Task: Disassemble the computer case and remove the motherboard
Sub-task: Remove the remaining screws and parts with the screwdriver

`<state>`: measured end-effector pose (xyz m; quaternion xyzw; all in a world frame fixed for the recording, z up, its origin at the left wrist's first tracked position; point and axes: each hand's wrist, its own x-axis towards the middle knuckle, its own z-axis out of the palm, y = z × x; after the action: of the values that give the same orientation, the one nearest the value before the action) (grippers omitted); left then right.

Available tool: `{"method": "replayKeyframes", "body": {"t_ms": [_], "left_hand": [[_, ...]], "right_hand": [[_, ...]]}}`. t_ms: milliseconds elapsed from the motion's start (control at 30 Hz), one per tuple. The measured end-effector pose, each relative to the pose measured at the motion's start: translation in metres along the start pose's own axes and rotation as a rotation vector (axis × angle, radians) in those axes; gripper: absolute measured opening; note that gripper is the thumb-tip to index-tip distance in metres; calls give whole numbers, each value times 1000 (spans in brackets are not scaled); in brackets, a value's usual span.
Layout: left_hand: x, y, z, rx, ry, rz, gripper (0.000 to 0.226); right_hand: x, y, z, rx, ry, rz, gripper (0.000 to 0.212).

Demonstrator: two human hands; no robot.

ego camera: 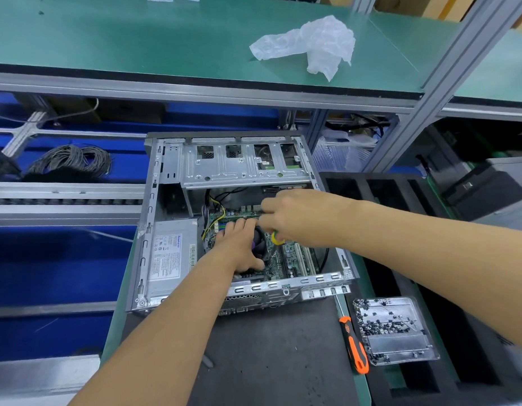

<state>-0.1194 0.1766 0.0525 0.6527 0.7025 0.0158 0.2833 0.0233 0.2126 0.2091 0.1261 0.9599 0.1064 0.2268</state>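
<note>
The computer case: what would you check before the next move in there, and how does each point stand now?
1. Case open on top: ok, the side panel is off.
2. Motherboard still seated in the case: ok, not lifted yet.
3. Left hand steadying the fan: ok, it rests on it.
4. Right hand holding the green-yellow screwdriver: ok; whether the tip sits in a screw: cannot tell.
5. Cables unplugged from the board: not ok, yellow and black wires still run to it.
6. Screw tray within reach: ok, beside the case.
</note>
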Motion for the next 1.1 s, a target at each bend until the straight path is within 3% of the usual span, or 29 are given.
{"method": "replayKeyframes", "body": {"t_ms": [67,167,233,333,400,500,667,800,867,967,1033,1100], "left_hand": [[-1,0,0,7,-1,-5,94],[-3,2,-2,-22,11,14,96],[-7,4,-7,-90,43,95,89],[-16,7,-16,-423,256,315,55],[-24,9,-19,-669,360,364,42],[-28,11,-19,-723,340,382,15],[-31,15,-18,-670,317,287,34],[-32,21,-17,-649,391,301,40],[-32,24,-20,-571,424,304,36],[-33,29,-21,-522,438,381,9],[-35,30,-20,-592,394,356,14],[-35,28,-21,-566,350,333,24]], "right_hand": [[1,-1,2,52,64,-60,32],[3,-1,0,499,70,224,48],[5,-1,-1,627,31,384,56],[8,-3,-3,486,25,518,38],[9,-1,-6,455,19,558,29],[8,-3,-13,449,-36,402,26],[6,-7,-19,163,-41,119,27],[0,-5,-26,343,-41,323,52],[-1,-6,-26,229,-42,409,40],[1,-9,-23,263,-48,502,16],[2,-10,-23,264,-78,485,13],[-1,-11,-24,252,-96,418,23]]}}
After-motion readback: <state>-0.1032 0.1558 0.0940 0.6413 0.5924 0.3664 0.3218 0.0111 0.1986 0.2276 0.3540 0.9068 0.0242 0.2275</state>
